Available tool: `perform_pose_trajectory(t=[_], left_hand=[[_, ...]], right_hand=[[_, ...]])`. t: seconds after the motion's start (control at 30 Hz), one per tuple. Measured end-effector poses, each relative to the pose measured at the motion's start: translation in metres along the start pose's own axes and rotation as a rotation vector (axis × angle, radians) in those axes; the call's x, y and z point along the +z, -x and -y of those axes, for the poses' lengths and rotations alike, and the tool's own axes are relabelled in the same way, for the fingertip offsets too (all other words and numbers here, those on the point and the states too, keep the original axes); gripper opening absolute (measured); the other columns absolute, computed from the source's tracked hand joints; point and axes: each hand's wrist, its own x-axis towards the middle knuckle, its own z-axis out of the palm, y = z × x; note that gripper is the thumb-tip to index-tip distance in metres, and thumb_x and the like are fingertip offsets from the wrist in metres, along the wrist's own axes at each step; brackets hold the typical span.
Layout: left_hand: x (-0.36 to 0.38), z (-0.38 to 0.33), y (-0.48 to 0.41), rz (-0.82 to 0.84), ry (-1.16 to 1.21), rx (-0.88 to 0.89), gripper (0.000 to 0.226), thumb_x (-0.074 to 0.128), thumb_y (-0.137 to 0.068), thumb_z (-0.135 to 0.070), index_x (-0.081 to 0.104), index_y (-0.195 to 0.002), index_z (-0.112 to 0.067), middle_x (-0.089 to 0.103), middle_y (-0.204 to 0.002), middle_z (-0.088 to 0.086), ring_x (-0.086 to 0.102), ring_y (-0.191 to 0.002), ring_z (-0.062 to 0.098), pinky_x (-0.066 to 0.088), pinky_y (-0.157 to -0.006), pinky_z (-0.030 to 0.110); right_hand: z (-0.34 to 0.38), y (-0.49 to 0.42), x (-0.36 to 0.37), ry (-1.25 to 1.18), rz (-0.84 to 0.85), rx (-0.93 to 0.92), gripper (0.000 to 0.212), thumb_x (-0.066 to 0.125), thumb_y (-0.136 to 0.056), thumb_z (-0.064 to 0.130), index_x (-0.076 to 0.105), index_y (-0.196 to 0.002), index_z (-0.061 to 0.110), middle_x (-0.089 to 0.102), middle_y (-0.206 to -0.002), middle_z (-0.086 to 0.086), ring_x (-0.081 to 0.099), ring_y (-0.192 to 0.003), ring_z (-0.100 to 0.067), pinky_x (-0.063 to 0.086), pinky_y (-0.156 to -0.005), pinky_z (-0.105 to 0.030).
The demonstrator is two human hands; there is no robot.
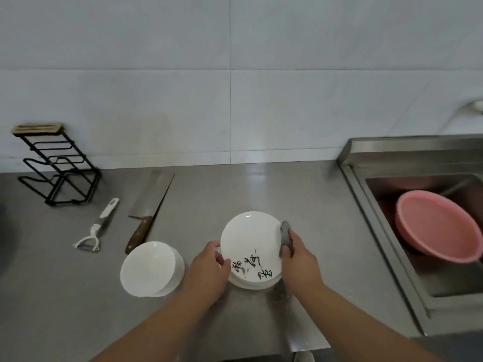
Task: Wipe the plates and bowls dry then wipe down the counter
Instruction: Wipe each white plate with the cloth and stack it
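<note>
While my left hand [209, 267] is gripping the plate [251, 244] lower centre, right hand [299, 261] clutching grey cloth [286, 235] at its rim

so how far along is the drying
Early, by the look. Nothing shows as finished. In hand: the left hand holds the top plate tilted off its stack, and the right hand grips a grey cloth at its rim. To do: the plates beneath, the stacked bowls, then the counter.
</note>
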Motion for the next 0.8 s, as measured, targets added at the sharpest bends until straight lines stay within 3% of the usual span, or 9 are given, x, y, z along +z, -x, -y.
perform_pose_trajectory(t=[0.17,0.27,0.37,0.43,0.53,0.57,0.67,0.8], left_hand=[[-0.002,0.005,-0.001,-0.04,0.064,-0.023,0.038,0.067,-0.093,-0.029,0.055,-0.129,-0.032,0.062,-0.086,-0.012,0.06,-0.08,0.001,0.045,-0.07,0.026],[-0.005,0.008,-0.004,-0.095,0.122,-0.086,0.037,0.066,-0.093,-0.023,0.056,-0.128,-0.032,0.061,-0.084,-0.008,0.061,-0.079,0.008,0.054,-0.076,0.035],[-0.009,0.007,-0.004,-0.144,0.148,-0.129,0.039,0.064,-0.093,-0.019,0.055,-0.128,-0.032,0.061,-0.083,-0.007,0.062,-0.079,0.012,0.056,-0.078,0.04],[-0.012,0.002,-0.003,-0.163,0.163,-0.14,0.039,0.064,-0.093,-0.018,0.054,-0.127,-0.032,0.062,-0.084,-0.007,0.062,-0.08,0.013,0.055,-0.078,0.04],[-0.013,-0.008,0.001,-0.177,0.174,-0.143,0.038,0.064,-0.092,-0.018,0.054,-0.126,-0.033,0.062,-0.083,-0.007,0.062,-0.078,0.011,0.054,-0.075,0.036],[-0.013,-0.013,0.003,-0.18,0.177,-0.136,0.039,0.065,-0.092,-0.018,0.053,-0.125,-0.034,0.062,-0.083,-0.008,0.062,-0.077,0.01,0.053,-0.073,0.034],[-0.006,-0.028,0.015,-0.174,0.19,-0.114,0.04,0.067,-0.092,-0.021,0.048,-0.124,-0.036,0.062,-0.083,-0.009,0.063,-0.076,0.007,0.048,-0.066,0.027],[0.013,-0.043,0.037,-0.101,0.22,-0.098,0.044,0.066,-0.094,-0.025,0.039,-0.125,-0.041,0.064,-0.087,-0.008,0.065,-0.08,0.009,0.057,-0.073,0.033]], right_hand=[[0.007,-0.001,0.008,-0.08,0.021,0.046,0.055,0.05,-0.106,0.02,0.039,-0.159,0.033,0.066,-0.139,-0.007,0.062,-0.125,-0.03,0.043,-0.099,-0.029],[0.016,-0.008,0.011,-0.099,0.09,0.025,0.053,0.053,-0.105,0.02,0.042,-0.156,0.032,0.066,-0.136,-0.002,0.062,-0.119,-0.024,0.041,-0.096,-0.026],[0.021,-0.018,0.014,-0.103,0.136,0.037,0.046,0.056,-0.102,0.022,0.05,-0.147,0.031,0.07,-0.126,-0.001,0.064,-0.104,-0.019,0.052,-0.096,-0.034],[0.023,-0.024,0.013,-0.126,0.141,0.051,0.036,0.056,-0.101,0.023,0.055,-0.136,0.031,0.072,-0.11,0.003,0.067,-0.095,-0.018,0.059,-0.087,-0.042],[0.024,-0.028,0.003,-0.211,0.117,0.041,0.024,0.056,-0.103,0.024,0.058,-0.125,0.033,0.069,-0.096,0.012,0.065,-0.085,-0.006,0.051,-0.067,-0.024],[0.024,-0.028,-0.002,-0.246,0.097,0.039,0.023,0.057,-0.102,0.024,0.059,-0.123,0.034,0.069,-0.095,0.012,0.066,-0.086,-0.007,0.05,-0.066,-0.023],[0.02,-0.027,-0.018,-0.324,0.04,0.04,0.025,0.059,-0.099,0.025,0.062,-0.12,0.038,0.071,-0.097,0.012,0.07,-0.093,-0.014,0.06,-0.08,-0.039],[0.0,-0.02,-0.051,-0.284,0.031,-0.005,0.026,0.059,-0.101,0.022,0.062,-0.121,0.038,0.07,-0.099,0.018,0.067,-0.092,-0.003,0.058,-0.082,-0.031]])
